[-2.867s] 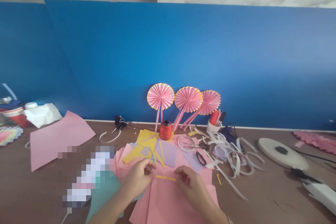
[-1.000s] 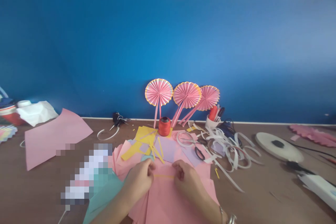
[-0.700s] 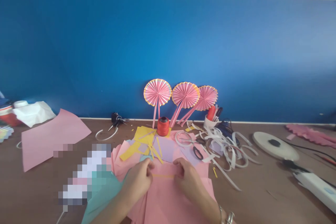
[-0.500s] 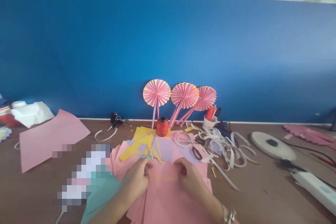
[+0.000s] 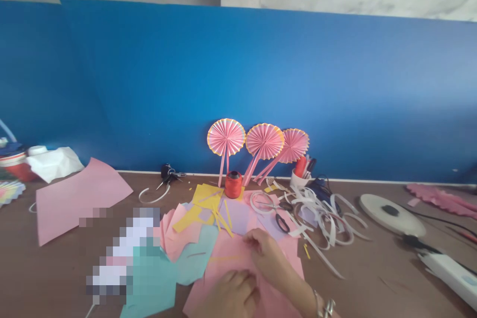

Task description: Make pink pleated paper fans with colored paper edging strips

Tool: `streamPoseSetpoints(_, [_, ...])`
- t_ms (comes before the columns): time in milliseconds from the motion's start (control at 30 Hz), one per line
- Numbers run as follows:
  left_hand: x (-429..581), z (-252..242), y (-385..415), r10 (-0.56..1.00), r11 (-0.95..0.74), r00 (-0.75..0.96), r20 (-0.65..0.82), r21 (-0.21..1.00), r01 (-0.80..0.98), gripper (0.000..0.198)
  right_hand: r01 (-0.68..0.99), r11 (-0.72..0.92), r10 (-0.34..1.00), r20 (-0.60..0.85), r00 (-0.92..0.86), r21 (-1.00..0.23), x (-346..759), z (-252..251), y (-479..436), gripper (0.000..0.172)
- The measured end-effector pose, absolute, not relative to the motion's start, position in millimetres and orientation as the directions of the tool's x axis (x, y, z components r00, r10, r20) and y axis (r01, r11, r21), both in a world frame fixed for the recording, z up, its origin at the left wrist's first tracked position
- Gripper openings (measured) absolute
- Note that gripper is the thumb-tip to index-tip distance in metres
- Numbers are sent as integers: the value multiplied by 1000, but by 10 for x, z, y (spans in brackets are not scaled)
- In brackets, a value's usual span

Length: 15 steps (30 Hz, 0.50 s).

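Note:
A pink paper sheet (image 5: 223, 247) lies in front of me with a thin yellow paper strip (image 5: 227, 259) across it. My right hand (image 5: 268, 256) is at the sheet's right side, its fingers bent together in a pinch near the far edge; the fingertips are partly hidden. Lower down, my left hand (image 5: 229, 295) rests on the sheet, fingers pointing right and slightly bent, with nothing visible in them. More pink sheets lie underneath. Teal paper (image 5: 197, 256) is left of the sheet, and yellow strips (image 5: 220, 217) and lilac paper (image 5: 235, 216) lie beyond it.
Several pleated paper fans (image 5: 226, 137) lean on the blue partition (image 5: 167, 74). Before them stands a red thread spool (image 5: 233, 185). To the right are scissors (image 5: 282, 222), curled white strips (image 5: 331, 228), a pen cup (image 5: 299, 178) and a white power strip (image 5: 447, 273). Keys (image 5: 169, 175) lie left.
My left hand has left the strip's left end and moved down and right over the pink sheet. The right hand stays near the strip's right end. The view has tilted slightly upward.

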<state>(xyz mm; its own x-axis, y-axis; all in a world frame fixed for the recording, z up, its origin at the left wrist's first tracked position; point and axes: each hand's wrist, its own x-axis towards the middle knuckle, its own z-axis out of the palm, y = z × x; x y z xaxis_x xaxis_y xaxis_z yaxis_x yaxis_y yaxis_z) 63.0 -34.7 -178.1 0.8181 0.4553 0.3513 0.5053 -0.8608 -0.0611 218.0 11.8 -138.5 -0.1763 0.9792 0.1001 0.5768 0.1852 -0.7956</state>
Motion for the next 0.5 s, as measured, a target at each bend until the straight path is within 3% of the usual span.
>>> streamPoseSetpoints(133, [582,-1865,-306,465,-838,820,333,-133,529,20,666,205,965,33,-261,-717,2083,-1108,285,31])
streamPoseSetpoints(267, [604,-1944,-293,467,-850,835,292,-113,515,21,792,305,951,120,-286,-528,1745,-987,431,18])
streamPoseSetpoints(400, [682,-2024,-278,504,-840,826,253,-80,537,17,859,474,881,94,-464,-193,1424,-1017,484,17])
streamPoseSetpoints(500, [720,-2043,-274,516,-835,824,233,-79,545,13,849,523,852,32,-522,-79,1338,-1043,502,21])
